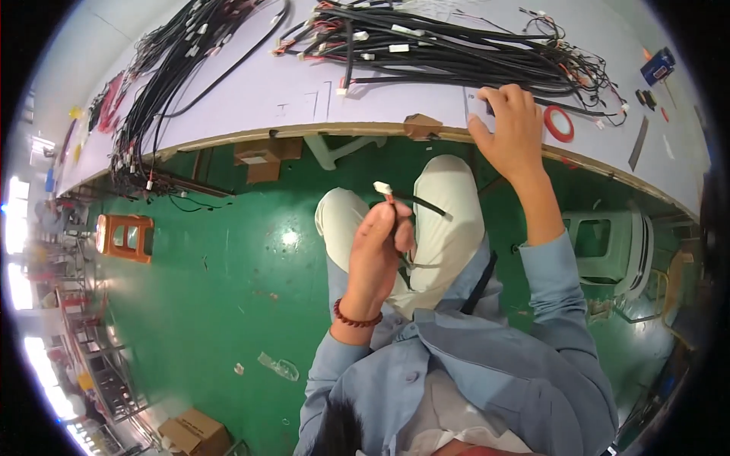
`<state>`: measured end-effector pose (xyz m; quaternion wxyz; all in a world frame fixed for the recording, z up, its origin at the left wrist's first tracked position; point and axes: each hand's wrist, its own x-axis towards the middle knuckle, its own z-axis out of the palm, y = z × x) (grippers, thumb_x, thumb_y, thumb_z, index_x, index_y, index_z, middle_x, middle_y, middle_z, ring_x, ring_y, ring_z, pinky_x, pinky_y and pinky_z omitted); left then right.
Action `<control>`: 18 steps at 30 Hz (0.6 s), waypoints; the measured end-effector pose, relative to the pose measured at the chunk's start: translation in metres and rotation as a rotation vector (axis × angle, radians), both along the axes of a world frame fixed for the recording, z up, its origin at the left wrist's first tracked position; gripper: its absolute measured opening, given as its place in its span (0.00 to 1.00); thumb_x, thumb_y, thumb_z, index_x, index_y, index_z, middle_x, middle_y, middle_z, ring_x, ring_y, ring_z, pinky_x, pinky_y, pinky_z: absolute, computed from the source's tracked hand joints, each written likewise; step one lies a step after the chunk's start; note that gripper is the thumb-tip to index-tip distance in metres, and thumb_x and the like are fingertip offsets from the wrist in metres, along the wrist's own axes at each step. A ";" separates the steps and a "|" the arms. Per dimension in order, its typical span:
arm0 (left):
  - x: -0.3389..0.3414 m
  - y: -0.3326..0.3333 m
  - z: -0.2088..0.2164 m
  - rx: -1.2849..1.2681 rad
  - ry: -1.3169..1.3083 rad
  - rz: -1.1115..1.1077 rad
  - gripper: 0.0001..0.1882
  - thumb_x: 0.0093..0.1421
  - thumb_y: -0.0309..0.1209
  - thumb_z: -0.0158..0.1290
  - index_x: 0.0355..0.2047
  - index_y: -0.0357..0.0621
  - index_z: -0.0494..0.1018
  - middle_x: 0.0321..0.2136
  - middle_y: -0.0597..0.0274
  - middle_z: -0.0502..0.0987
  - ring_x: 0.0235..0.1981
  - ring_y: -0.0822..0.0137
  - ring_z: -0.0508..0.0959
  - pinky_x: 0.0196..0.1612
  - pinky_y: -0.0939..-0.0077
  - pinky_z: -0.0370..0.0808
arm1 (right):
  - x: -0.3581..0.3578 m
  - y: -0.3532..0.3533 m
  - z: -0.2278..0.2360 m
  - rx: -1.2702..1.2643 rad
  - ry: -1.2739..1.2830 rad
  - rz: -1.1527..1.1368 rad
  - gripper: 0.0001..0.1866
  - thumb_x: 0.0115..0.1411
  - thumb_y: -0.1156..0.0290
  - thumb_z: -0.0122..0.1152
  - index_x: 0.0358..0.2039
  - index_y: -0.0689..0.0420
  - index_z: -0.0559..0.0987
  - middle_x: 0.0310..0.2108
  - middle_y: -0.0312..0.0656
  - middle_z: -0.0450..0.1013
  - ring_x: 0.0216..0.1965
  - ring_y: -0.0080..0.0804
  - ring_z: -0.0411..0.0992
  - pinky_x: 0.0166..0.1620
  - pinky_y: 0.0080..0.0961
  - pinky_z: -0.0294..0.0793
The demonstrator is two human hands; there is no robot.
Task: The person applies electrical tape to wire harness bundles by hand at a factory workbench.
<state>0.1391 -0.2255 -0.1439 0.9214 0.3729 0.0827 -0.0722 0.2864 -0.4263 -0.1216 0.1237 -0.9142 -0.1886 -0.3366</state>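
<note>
My left hand (380, 232) is raised above my lap, its thumb and fingers pinched on a wire harness. The harness's white connector (382, 188) points up past the fingertips, with short red wires below it. A black cable piece (426, 204) sticks out to the right behind the fingers; how it joins the connector is hidden. At the table's front edge, my right hand (511, 125) rests with curled fingers and the thumb apart. Something small and dark (489, 109) shows between them, too covered to name. A red tape roll (559, 124) lies just right of that hand.
A large bundle of black cables (456, 57) spreads across the table (304, 114). Another cable bundle (152, 91) hangs over the left edge. A blue box (658, 67) stands far right. Below are an orange stool (125, 238), a pale green stool (608, 247) and a cardboard box (195, 433).
</note>
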 end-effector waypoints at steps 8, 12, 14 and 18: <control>-0.002 -0.006 -0.016 0.203 -0.114 0.087 0.10 0.64 0.32 0.47 0.31 0.39 0.72 0.21 0.67 0.70 0.23 0.77 0.67 0.28 0.84 0.63 | -0.087 0.054 0.028 0.637 0.744 0.613 0.15 0.52 0.70 0.61 0.41 0.61 0.78 0.40 0.44 0.70 0.37 0.31 0.70 0.47 0.28 0.67; -0.006 0.001 -0.002 0.829 -0.348 0.014 0.07 0.60 0.27 0.53 0.37 0.38 0.74 0.28 0.57 0.77 0.32 0.71 0.76 0.35 0.77 0.71 | -0.100 0.052 0.004 0.916 0.930 0.628 0.10 0.56 0.74 0.58 0.38 0.64 0.79 0.35 0.44 0.75 0.35 0.30 0.72 0.44 0.24 0.69; -0.014 0.040 0.002 1.115 -0.399 0.033 0.10 0.57 0.28 0.55 0.38 0.38 0.74 0.30 0.56 0.78 0.33 0.69 0.76 0.37 0.76 0.71 | -0.107 0.047 0.001 1.185 1.049 0.543 0.11 0.58 0.74 0.55 0.37 0.67 0.79 0.36 0.44 0.76 0.37 0.28 0.72 0.43 0.24 0.69; -0.002 0.044 0.007 1.274 -0.503 0.157 0.19 0.51 0.31 0.61 0.42 0.39 0.73 0.38 0.56 0.78 0.37 0.61 0.77 0.41 0.75 0.71 | -0.113 0.043 -0.014 1.597 1.260 0.604 0.14 0.59 0.70 0.52 0.37 0.68 0.79 0.35 0.46 0.76 0.35 0.27 0.71 0.39 0.22 0.68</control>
